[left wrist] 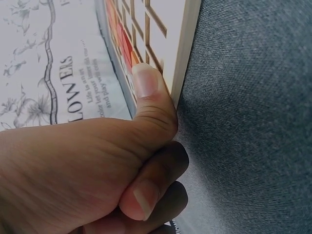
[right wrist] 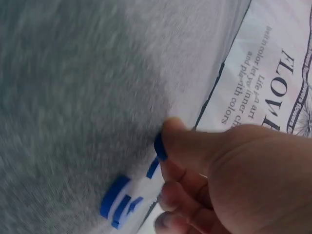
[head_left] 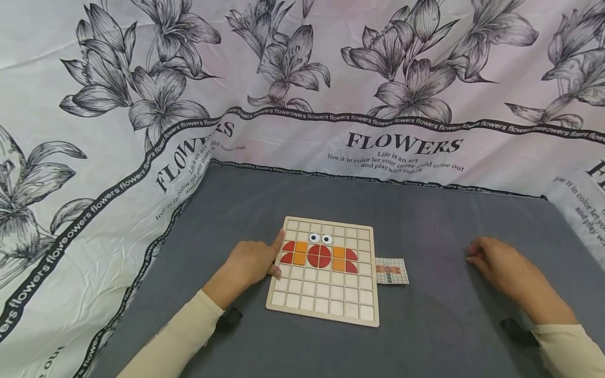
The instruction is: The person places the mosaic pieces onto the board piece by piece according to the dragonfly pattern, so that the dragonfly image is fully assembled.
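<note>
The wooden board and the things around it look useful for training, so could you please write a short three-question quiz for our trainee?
1. Multiple choice: in the right wrist view, what colour is the piece pinched by the right hand? A) red B) blue C) orange
2. True or false: in the head view, the small card lies to the left of the wooden board.
3. Fill in the gap: just above the red circle sit ___ eyes.
Key: 1. B; 2. False, it lies to the right; 3. two.

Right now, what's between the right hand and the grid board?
Head view: a small picture card at the right edge of the grid board; from card to right hand, only gray tabletop shows.
</note>
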